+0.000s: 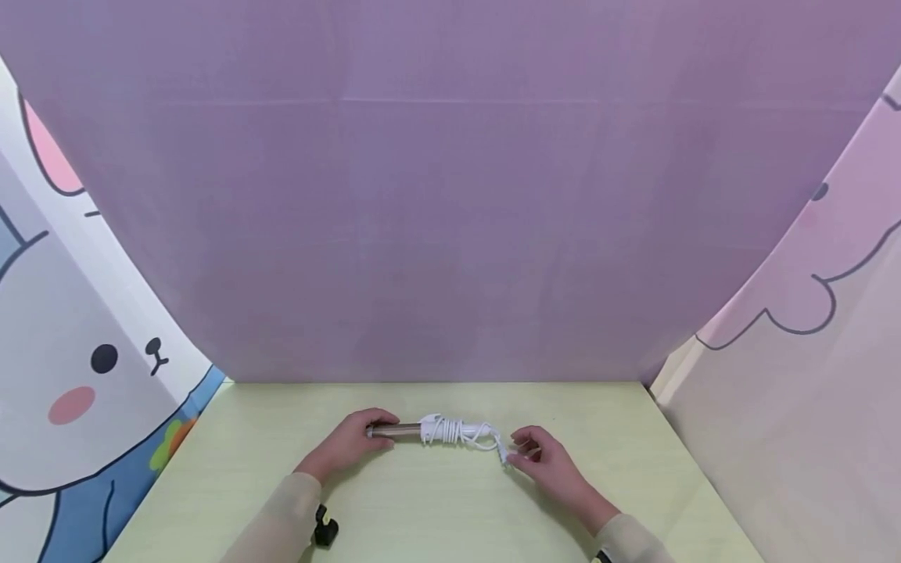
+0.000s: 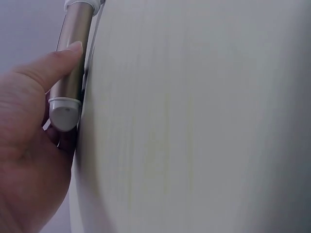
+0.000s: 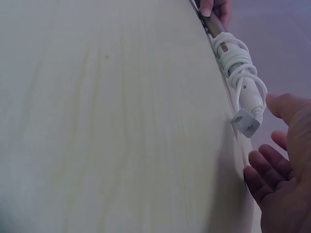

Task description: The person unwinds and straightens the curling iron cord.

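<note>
A curling iron (image 1: 400,430) with a brownish-gold barrel and a white handle lies across the table. Its white cord (image 1: 445,430) is wound round the handle in several loops. At the right end hangs the two-pin plug (image 3: 246,124), its pins visible in the right wrist view. My left hand (image 1: 352,442) grips the barrel near its white end cap (image 2: 64,114), thumb on one side and fingers partly hidden behind. Beside the plug, my right hand (image 1: 552,467) has loosely bent fingers and holds nothing; its thumb is close to the cord.
The pale wood-grain table (image 1: 436,516) carries the iron and both forearms. A purple cloth wall (image 1: 450,195) rises behind its far edge. Cartoon-printed panels (image 1: 63,352) stand at the left and right sides. A small black device (image 1: 325,528) is at the left sleeve.
</note>
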Available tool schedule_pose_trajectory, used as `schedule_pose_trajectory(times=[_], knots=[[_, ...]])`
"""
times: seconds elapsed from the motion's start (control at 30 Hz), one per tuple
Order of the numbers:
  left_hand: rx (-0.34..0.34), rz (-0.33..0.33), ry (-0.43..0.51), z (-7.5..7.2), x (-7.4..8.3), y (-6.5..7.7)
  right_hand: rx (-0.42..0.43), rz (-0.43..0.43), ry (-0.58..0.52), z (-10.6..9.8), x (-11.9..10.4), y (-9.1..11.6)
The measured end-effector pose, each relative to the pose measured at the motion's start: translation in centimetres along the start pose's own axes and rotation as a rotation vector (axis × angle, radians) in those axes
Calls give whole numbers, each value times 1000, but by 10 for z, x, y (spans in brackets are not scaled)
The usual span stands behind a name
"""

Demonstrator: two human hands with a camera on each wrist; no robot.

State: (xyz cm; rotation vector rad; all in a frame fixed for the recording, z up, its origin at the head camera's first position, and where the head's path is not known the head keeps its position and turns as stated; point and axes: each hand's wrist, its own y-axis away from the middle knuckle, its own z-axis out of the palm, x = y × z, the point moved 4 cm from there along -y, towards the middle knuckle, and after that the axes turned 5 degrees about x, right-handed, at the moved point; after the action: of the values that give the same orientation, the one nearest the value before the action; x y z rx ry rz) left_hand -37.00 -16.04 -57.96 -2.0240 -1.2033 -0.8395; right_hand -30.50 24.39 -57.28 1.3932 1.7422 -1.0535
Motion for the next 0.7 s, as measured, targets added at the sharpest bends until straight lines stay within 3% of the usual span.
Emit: schedule_pose_trajectory(times=[0.33,0.7], knots=[[-1,-2,-14,2,1,0,-6,-29,48,11,0,0],[-11,-20,-4,0,7,4,-6,-6,51,14,-2,-3]])
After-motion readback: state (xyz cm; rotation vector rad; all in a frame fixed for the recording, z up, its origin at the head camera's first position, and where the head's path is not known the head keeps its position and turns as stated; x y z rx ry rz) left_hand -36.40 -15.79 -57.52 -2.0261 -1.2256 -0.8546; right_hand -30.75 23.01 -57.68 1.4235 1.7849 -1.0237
